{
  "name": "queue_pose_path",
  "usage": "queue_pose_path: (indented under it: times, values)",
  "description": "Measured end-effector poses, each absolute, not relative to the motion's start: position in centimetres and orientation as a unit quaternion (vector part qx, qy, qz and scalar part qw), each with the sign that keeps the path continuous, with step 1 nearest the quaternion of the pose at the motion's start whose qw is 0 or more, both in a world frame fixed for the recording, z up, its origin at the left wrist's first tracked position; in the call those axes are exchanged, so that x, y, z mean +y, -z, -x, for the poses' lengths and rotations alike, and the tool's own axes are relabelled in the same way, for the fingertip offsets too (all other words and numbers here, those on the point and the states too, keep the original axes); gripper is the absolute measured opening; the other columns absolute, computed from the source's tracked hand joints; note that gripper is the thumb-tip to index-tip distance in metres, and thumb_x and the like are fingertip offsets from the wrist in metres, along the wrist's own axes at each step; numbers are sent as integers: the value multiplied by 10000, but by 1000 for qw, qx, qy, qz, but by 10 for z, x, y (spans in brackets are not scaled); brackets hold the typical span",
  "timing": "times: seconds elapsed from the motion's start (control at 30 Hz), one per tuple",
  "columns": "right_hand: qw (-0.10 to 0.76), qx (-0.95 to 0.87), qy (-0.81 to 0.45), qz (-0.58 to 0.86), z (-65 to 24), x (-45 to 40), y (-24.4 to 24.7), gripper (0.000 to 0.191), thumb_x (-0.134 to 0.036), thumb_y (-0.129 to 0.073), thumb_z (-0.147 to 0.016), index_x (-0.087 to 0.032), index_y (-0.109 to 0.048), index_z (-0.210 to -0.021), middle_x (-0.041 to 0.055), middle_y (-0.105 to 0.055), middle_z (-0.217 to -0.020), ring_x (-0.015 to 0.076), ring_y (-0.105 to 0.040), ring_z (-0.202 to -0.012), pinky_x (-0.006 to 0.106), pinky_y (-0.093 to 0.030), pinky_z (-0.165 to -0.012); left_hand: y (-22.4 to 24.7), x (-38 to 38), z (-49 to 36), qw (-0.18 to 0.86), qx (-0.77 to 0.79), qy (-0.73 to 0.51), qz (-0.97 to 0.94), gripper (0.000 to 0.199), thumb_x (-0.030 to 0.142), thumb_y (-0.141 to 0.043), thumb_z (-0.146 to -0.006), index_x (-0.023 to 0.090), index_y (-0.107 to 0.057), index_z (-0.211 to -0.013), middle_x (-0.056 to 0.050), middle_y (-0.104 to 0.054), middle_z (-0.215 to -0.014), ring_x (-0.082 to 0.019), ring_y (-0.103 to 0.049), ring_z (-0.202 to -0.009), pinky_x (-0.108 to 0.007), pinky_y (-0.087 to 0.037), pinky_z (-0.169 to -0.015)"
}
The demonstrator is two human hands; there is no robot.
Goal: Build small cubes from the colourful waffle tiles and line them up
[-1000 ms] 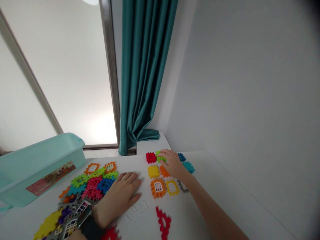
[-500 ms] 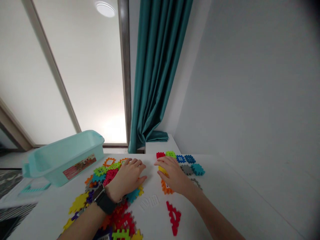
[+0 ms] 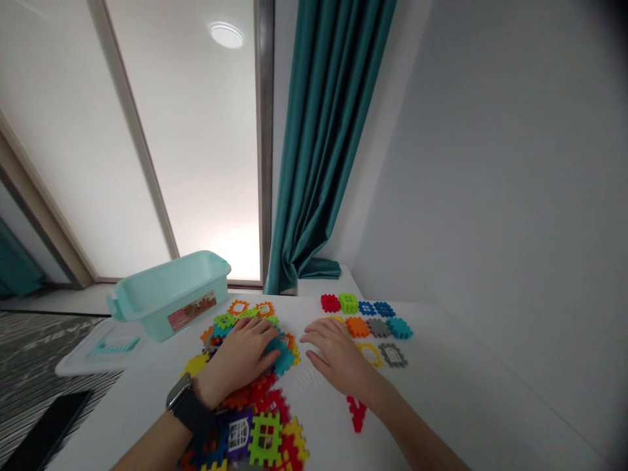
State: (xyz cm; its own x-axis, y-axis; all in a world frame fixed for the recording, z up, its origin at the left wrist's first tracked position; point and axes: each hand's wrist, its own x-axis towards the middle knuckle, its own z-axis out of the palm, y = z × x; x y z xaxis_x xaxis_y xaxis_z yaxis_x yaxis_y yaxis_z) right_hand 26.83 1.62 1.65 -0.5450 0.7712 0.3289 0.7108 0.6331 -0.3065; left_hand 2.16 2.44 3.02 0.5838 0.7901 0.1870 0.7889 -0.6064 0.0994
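Observation:
My left hand (image 3: 246, 353), with a dark watch on its wrist, lies palm down over a heap of colourful toothed plastic building pieces (image 3: 262, 396). Its fingers are spread and touch the heap beside a teal gear-shaped piece (image 3: 283, 360). My right hand (image 3: 338, 353) hovers at or just above the white table, fingers stretched out, nearest the rows of sorted pieces. Close to it are an orange piece (image 3: 357, 327) and a yellow window-shaped piece (image 3: 370, 355). A yellow piece behind its fingers is mostly covered. Below the wrist lies a red triangular piece (image 3: 356, 412), partly hidden by the forearm.
A mint-green plastic bin (image 3: 171, 288) stands at the back left, with its pale lid (image 3: 101, 350) beside it. Further sorted pieces include a grey window-shaped one (image 3: 392, 355). Faint translucent pieces (image 3: 309, 378) lie between my hands. A dark flat object (image 3: 52, 428) is at the lower left.
The view has swung left, so the scene sits further right. My right hand has drawn back from the sorted rows, uncovering the orange and yellow window-shaped pieces. My left hand stays over the heap.

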Motion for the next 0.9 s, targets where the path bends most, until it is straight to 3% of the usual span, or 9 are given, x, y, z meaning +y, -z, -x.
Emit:
queue_pose_path:
  times: [0.2,0.37,0.6,0.9]
  values:
    - [204,-879,-90,422,-241,-4,-8,265,-161,-619,-925,-247,-638,-1175,46,-680,-1177,253,-560,-1145,433,-426,-1032,-15,4,1,-7,460,-143,-876,187,285,-573,-950,244,-680,-1097,-61,-676,-1164,-297,-596,-1115,-485,-443,-992]
    - [205,-876,-73,431,-226,-16,11,449,-130,-600,-876,-245,-558,-1308,79,-631,-1302,288,-549,-1213,462,-428,-1056,-6,-5,15,3,469,-170,-867,204,257,-540,-958,252,-690,-1096,-62,-674,-1167,-290,-599,-1113,-466,-453,-974]
    - [199,-869,-44,451,-215,-13,18,414,-130,-610,-862,-258,-585,-1255,83,-616,-1330,298,-551,-1230,476,-449,-1034,-2,-13,20,21,470,-192,-861,235,236,-551,-946,261,-682,-1139,-60,-669,-1203,-295,-596,-1142,-481,-448,-991]
    - [242,-827,-25,506,-203,-13,29,308,-103,-619,-863,-234,-618,-1142,107,-635,-1207,313,-565,-1179,497,-465,-1009,3,-12,19,15,488,-206,-848,343,317,-660,-884,237,-648,-1217,-99,-620,-1299,-327,-542,-1234,-531,-427,-1052]
